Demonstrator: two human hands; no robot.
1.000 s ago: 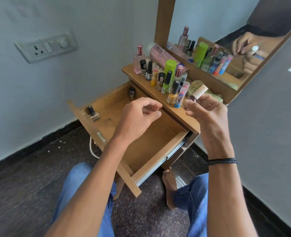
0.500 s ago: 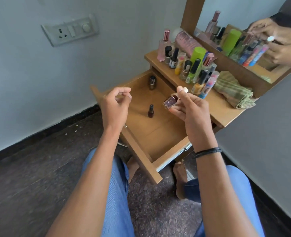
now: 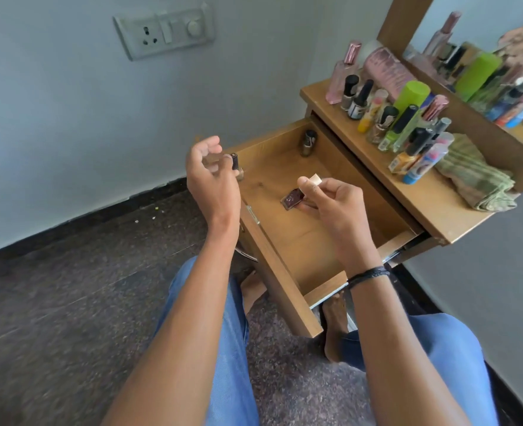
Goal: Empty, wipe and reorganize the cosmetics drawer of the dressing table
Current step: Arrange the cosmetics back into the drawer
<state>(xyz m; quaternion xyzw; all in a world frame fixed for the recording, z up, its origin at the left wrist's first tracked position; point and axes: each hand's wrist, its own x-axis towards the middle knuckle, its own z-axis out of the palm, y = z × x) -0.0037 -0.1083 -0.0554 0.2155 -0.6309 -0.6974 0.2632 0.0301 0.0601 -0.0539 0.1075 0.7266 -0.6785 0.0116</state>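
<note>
The wooden drawer of the dressing table stands pulled out over my knees. My right hand pinches a small dark red nail polish bottle by its pale cap and holds it tilted above the drawer's middle. My left hand hovers with loosely curled fingers at the drawer's front left corner. It holds nothing. A black-capped bottle stands in that corner, right beside its fingertips. Another small bottle stands in the drawer's back left corner.
Several cosmetic bottles crowd the tabletop in front of the mirror. A folded green cloth lies at the tabletop's right end. A switch plate is on the wall at left. Dark stone floor lies to the left.
My right hand has carried the dark red bottle from beside the tabletop bottles down over the drawer. My left hand has shifted to the drawer's front left corner.
</note>
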